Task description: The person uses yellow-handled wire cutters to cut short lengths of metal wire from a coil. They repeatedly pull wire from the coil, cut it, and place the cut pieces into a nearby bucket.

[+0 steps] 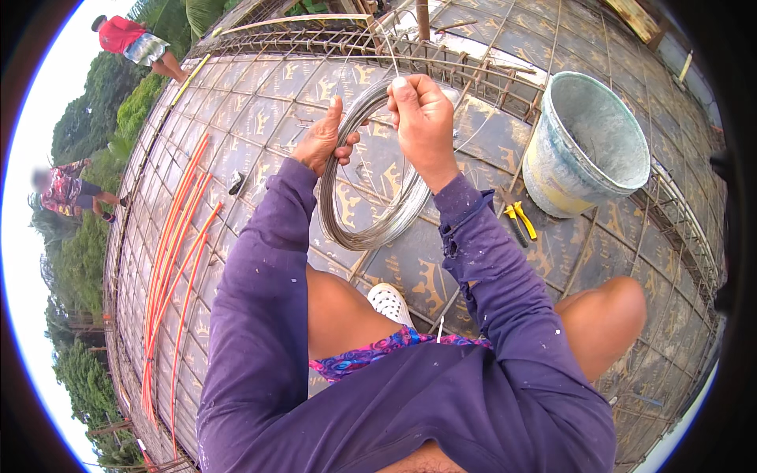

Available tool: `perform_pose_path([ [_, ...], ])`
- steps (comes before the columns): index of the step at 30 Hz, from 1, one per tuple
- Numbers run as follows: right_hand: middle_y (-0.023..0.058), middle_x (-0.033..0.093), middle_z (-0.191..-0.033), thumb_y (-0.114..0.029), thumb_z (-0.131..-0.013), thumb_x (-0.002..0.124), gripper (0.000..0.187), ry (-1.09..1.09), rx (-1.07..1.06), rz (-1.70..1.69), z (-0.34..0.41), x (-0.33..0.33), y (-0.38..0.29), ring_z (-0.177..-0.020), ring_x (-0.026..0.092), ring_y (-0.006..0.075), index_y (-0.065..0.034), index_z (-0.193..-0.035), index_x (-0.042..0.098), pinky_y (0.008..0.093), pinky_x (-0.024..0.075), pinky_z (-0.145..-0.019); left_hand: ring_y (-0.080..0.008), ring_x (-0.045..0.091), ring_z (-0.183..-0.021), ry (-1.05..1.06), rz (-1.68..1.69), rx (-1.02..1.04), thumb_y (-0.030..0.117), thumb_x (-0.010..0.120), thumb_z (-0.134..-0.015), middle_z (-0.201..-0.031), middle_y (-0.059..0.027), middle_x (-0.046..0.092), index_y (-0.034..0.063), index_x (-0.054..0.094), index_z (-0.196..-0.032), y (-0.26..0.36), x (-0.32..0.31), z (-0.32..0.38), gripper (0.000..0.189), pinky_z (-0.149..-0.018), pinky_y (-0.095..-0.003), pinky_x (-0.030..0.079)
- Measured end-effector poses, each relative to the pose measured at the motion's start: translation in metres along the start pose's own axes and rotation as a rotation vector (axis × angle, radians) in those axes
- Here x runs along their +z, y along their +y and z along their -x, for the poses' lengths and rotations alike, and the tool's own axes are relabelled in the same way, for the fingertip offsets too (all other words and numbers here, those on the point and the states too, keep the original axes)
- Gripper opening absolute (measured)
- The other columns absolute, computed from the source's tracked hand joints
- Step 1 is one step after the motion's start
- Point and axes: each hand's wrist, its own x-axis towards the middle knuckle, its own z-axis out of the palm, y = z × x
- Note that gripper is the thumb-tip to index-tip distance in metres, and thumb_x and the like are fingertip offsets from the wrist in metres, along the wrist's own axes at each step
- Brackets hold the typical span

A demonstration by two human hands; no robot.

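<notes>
A coil of thin metal wire [361, 239] hangs upright in front of my knees. My left hand [328, 139] grips the coil's upper left side, with the thumb pointing up. At the top of the coil, my right hand [423, 121] pinches a strand of wire [390, 47] between thumb and forefinger; the strand runs up from it. Loose loops of wire stray out to the right of the coil. On the deck to the right lie pliers [519, 219] with yellow and black handles, beside a bucket.
The cement-stained bucket [544, 148] stands at right. A rebar grid [236, 88] covers the printed plywood deck [408, 260]. Orange conduits [171, 254] lie at left. Rebar cages [331, 44] cross the back. Two people, one in a red top [121, 35], are near the left edge.
</notes>
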Motion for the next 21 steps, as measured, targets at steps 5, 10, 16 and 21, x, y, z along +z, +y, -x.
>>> perform_pose_path([
  [5,0.0012,0.064,-0.077,-0.014,-0.107,0.057,0.015,-0.175,-0.015,-0.502,-0.091,-0.034,-0.079,-0.058,0.054,0.0084,-0.0018,-0.106,0.064,0.0219,0.0467,-0.053,-0.0037,0.038,-0.046,0.035,-0.149,-0.002,0.063,0.061,-0.101,-0.074,0.0064,0.05,0.0074,0.065,-0.126,0.003,0.002,0.0,0.061,-0.046,-0.0221,0.04],
  [10,-0.0058,0.048,-0.063,-0.017,-0.106,0.055,0.016,-0.136,0.389,-0.104,-0.185,-0.129,-0.145,-0.044,0.039,0.0054,-0.0083,-0.093,0.06,0.0242,0.0314,-0.04,-0.0036,0.041,-0.048,0.047,-0.194,-0.05,0.051,0.064,-0.103,-0.07,0.0073,0.047,0.0039,0.066,-0.126,0.002,-0.007,0.004,0.052,-0.048,-0.0227,0.043],
  [16,-0.0057,0.047,-0.063,-0.019,-0.102,0.058,0.016,0.019,0.468,0.24,-0.227,-0.238,-0.171,-0.044,0.039,0.0056,-0.0068,-0.092,0.061,0.0246,0.0316,-0.038,-0.0028,0.038,-0.045,-0.047,-0.092,-0.076,0.044,0.06,-0.107,-0.063,0.0091,0.04,0.0065,0.066,-0.11,-0.003,-0.016,0.013,0.038,-0.047,-0.0228,0.041],
  [21,-0.0007,0.063,-0.078,-0.012,-0.106,0.053,0.022,0.25,0.426,0.295,-0.202,-0.268,-0.13,-0.058,0.052,0.0047,-0.0025,-0.118,0.068,0.0198,0.0414,-0.046,-0.0042,0.036,-0.041,0.022,-0.209,0.001,0.034,0.069,-0.102,-0.058,0.0082,0.04,0.0104,0.062,-0.092,0.006,0.005,0.026,0.027,-0.045,-0.0252,0.04],
])
